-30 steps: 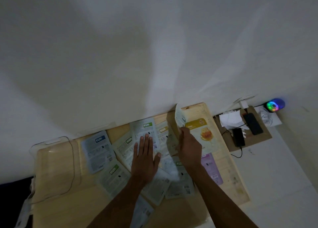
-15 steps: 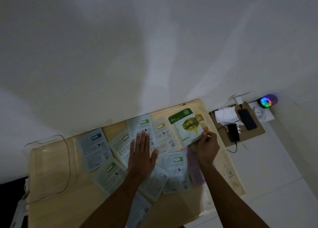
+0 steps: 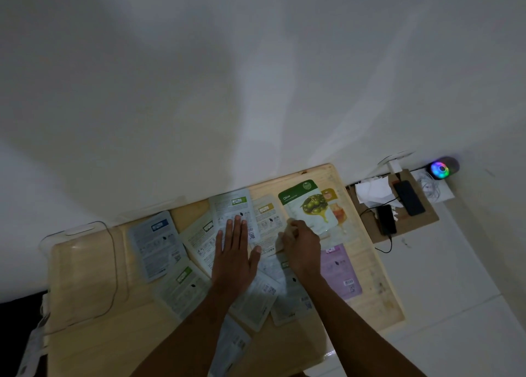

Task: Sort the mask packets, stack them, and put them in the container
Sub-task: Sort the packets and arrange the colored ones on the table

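Several mask packets lie spread back side up on a wooden table. A green Olive packet lies face up at the far right, on top of a yellow packet. A purple packet lies nearer, right of my right wrist. My left hand rests flat with fingers spread on the middle packets. Beside it, my right hand is curled, pinching the edge of a pale yellow-labelled packet. A clear plastic container stands on the table's left end.
The table's back edge meets a white wall. To the right on the floor, a cardboard sheet holds a phone, a dark power bank, cables and white paper. A glowing rainbow light sits beyond it.
My right hand turned the Olive packet face up, laid it on the yellow packet at the far right, then came back left to pinch another packet's edge. My left hand stayed flat.
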